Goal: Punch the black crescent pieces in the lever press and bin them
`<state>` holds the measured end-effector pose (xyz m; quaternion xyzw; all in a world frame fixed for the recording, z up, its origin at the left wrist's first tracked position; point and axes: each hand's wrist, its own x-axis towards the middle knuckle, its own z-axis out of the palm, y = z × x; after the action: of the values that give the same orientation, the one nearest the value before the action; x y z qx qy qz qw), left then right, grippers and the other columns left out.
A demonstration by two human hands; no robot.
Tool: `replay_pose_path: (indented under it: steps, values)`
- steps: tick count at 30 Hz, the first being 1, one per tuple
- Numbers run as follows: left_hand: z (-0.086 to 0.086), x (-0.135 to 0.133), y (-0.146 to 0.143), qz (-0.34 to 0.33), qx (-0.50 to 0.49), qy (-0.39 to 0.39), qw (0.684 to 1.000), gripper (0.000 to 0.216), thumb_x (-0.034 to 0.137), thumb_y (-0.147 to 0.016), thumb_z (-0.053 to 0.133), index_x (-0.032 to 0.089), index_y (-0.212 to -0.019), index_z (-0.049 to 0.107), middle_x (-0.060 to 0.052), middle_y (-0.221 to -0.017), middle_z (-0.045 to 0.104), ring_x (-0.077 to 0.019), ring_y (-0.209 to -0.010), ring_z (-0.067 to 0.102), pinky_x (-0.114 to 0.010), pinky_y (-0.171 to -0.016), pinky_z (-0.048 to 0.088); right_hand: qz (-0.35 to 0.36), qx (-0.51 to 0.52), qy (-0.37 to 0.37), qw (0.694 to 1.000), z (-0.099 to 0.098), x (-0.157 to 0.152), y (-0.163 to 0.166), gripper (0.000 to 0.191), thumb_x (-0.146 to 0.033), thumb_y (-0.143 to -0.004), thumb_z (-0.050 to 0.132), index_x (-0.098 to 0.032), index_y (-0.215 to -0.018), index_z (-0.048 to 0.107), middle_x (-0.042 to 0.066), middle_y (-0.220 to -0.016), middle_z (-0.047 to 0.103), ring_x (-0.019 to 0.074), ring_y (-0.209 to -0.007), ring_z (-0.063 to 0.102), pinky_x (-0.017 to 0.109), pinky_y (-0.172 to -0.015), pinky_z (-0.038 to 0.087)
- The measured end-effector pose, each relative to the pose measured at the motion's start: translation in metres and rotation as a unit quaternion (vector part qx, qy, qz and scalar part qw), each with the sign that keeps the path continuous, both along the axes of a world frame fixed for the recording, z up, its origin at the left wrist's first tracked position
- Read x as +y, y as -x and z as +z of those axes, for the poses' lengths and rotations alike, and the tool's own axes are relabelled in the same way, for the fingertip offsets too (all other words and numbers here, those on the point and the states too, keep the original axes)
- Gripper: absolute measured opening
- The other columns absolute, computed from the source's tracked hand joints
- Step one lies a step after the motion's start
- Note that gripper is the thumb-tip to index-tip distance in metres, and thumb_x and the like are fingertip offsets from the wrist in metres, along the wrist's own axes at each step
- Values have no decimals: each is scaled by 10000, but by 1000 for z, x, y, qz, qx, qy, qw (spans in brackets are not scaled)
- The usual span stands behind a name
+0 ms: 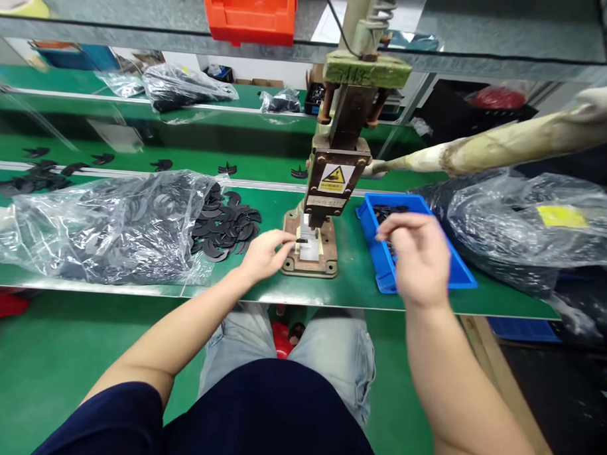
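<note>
Left hand (267,254): thumb and forefinger pinched on one black part (302,240), sitting on the press fixture (310,254). Right hand (418,257): fingertips bunched together over the one blue tray (458,273); can't tell if it holds anything. One press (336,172), one taped lever (490,146). Crescent pile (229,221) left of the fixture, too many to count. Two clear bags: left bag (109,227), right bag (523,218). Far: one orange bin (248,12).

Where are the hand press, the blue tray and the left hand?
hand press (337,179): head view, on its warning label.
blue tray (461,276): head view, on its near-right corner.
left hand (263,254): head view, on its back; it pinches a black part (302,241).
</note>
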<state>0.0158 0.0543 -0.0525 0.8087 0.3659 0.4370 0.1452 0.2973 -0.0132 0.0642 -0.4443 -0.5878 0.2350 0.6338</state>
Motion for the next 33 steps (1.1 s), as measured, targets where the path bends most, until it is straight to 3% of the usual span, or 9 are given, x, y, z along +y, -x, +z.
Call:
replay_pose_path:
  steps: [3, 6, 8, 11, 13, 21, 26, 29, 33]
  values:
    - [-4, 37, -3, 19, 84, -8, 996, 205, 280, -1047, 565, 204, -1103, 747, -79, -1091, 782, -215, -1047, 710, -359, -973, 546, 54, 7, -207, 977, 76, 19, -10, 479, -523, -884, 736, -230, -1252, 645, 44, -1173, 697, 171, -1097, 703, 374, -968, 563]
    - [-3, 53, -10, -1, 177, -20, 984, 231, 241, -1033, 553, 207, -1125, 761, -90, -1076, 770, -243, -1043, 694, -384, -951, 535, 87, -52, -210, 972, 123, 26, 0, 544, -577, -863, 675, -230, -1281, 643, -29, -1182, 712, 163, -1116, 714, 419, -1006, 525]
    - [1, 54, -15, -16, 219, -32, 975, 255, 221, -1021, 551, 217, -1153, 769, -97, -1104, 758, -257, -1050, 682, -400, -932, 526, 88, -73, -216, 970, 130, 26, 11, 396, -513, -899, 656, -187, -1121, 683, -68, -963, 703, 103, -908, 719, 400, -916, 551]
    - [6, 53, -18, -27, 244, -36, 969, 282, 219, -1019, 541, 231, -1172, 778, -102, -1156, 744, -267, -1072, 668, -411, -919, 517, 69, -33, -272, 959, 111, 21, 25, 198, -361, -930, 701, -182, -872, 639, -63, -734, 592, 88, -714, 644, 367, -792, 583]
    - [7, 53, -19, -35, 242, -28, 969, 287, 226, -1031, 525, 227, -1159, 782, -101, -1156, 745, -259, -1068, 668, -410, -922, 514, 51, -21, -292, 955, 86, 13, 30, 249, -311, -904, 729, -202, -742, 574, -43, -680, 564, 114, -695, 623, 385, -767, 580]
    - [9, 50, -22, -33, 231, -4, 972, 288, 252, -1058, 499, 217, -1133, 775, -86, -1156, 758, -237, -1101, 675, -390, -984, 517, -15, -147, -312, 939, -18, -11, 13, 176, -153, -724, 705, -248, -644, 580, -36, -641, 645, 223, -733, 682, 613, -965, 556]
    - [17, 60, 0, 3, 256, 6, 967, 277, 295, -1045, 545, 253, -1238, 740, -48, -1211, 765, -221, -1127, 681, -362, -1014, 527, -35, -157, -302, 940, -28, -10, 11, 158, -149, -683, 692, -275, -672, 597, -48, -649, 672, 248, -715, 691, 661, -934, 580]
    - [25, 92, 46, 84, 279, 30, 956, 292, 278, -1008, 582, 214, -1238, 751, -101, -1219, 767, -275, -1131, 681, -422, -1044, 517, -55, -147, -300, 941, -27, -9, 14, 153, -160, -689, 677, -281, -668, 585, -49, -645, 675, 255, -710, 695, 676, -924, 586]
    - [37, 152, 117, 226, 342, 138, 902, 388, 281, -961, 628, 192, -1326, 723, -132, -1292, 744, -304, -1241, 643, -409, -1088, 490, -65, -130, -313, 939, -33, -6, 13, 136, -201, -669, 676, -294, -642, 581, -42, -614, 663, 268, -663, 683, 677, -865, 590]
